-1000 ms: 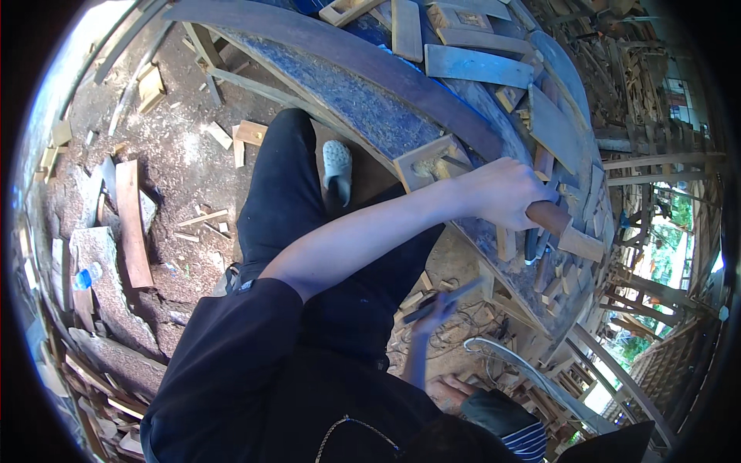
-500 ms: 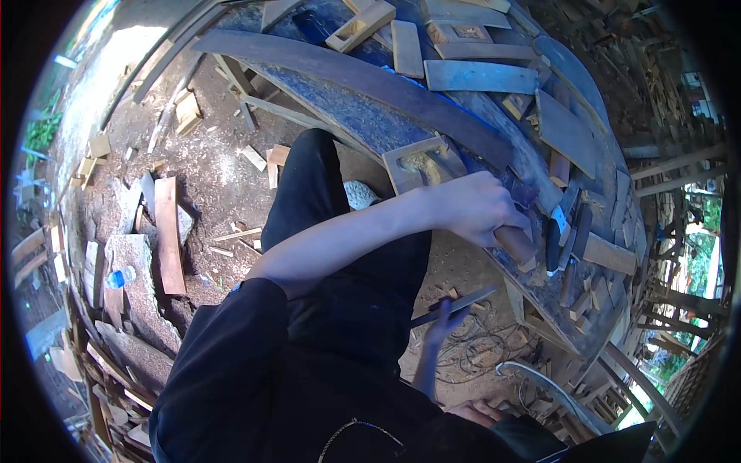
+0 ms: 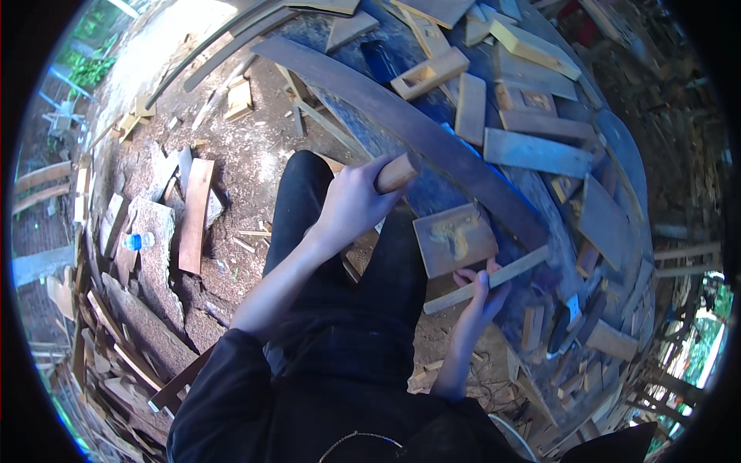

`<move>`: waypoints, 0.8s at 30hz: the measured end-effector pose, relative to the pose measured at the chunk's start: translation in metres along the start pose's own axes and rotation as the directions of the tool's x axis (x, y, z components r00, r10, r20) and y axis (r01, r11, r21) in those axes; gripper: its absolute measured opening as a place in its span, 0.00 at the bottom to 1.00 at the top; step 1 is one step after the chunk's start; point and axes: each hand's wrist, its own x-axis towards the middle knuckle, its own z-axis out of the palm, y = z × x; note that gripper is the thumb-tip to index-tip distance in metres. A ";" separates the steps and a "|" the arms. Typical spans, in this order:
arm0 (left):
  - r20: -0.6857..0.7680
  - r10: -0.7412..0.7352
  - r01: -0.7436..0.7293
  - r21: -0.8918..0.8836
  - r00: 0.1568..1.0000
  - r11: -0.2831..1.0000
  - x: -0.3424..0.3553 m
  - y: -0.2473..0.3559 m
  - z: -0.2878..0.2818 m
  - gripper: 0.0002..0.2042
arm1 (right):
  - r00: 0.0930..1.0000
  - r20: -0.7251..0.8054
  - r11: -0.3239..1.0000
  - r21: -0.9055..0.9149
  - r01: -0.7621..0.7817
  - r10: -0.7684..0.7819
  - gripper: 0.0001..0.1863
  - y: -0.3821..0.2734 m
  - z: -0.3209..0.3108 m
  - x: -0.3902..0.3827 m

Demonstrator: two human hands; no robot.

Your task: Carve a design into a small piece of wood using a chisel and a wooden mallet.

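My left hand, above my knees, is closed round a thick round wooden handle; the rest of that tool is mostly hidden behind the hand and forearm. My right hand, farther right at the workbench's near edge, grips a long, narrow wooden strip held at a slant. Just beyond this hand lies a squarish wooden block with a carved hollow holding pale shavings. A long, dark curved plank runs along the blue-grey workbench behind it.
Many loose boards and blocks cover the back and right of the bench. On the left, the dirt floor holds shavings, a reddish board, broken slabs and a plastic bottle. Stacked timber stands along the far right.
My left hand has swung left with the handle, from over the bench to above my knees. My right hand has risen with the strip to beside the carved block. The view has shifted.
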 end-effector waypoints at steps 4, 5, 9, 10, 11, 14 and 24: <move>0.192 -0.199 0.178 0.119 0.961 0.977 0.001 -0.044 -0.002 0.23 | 0.999 0.046 0.996 -0.085 0.009 -0.005 0.33 -0.001 0.027 0.006; 0.236 -0.214 0.215 0.023 0.948 0.976 -0.002 -0.048 -0.001 0.23 | 0.997 0.066 0.998 -0.060 -0.036 0.040 0.34 -0.003 0.034 0.007; 0.424 -0.356 0.490 -0.264 0.833 0.831 -0.010 -0.045 0.002 0.23 | 0.980 0.127 0.983 -0.119 -0.140 0.155 0.32 -0.015 0.067 0.018; 0.346 -0.353 0.447 -0.249 0.869 0.859 -0.010 -0.043 0.003 0.23 | 0.982 0.128 0.982 -0.144 -0.121 0.140 0.31 -0.018 0.076 0.021; 0.269 -0.358 0.424 -0.253 0.894 0.869 -0.010 -0.042 0.004 0.23 | 0.984 0.133 0.981 -0.166 -0.099 0.121 0.29 -0.020 0.085 0.025; 0.113 -0.438 0.450 -0.312 0.892 0.837 -0.008 -0.046 0.009 0.21 | 0.980 0.185 0.986 -0.161 -0.046 0.076 0.27 -0.017 0.105 0.040; -0.124 -0.431 0.356 -0.387 0.894 0.851 -0.016 -0.081 0.003 0.24 | 0.907 0.419 0.953 -0.250 0.171 -0.052 0.32 0.000 0.123 0.066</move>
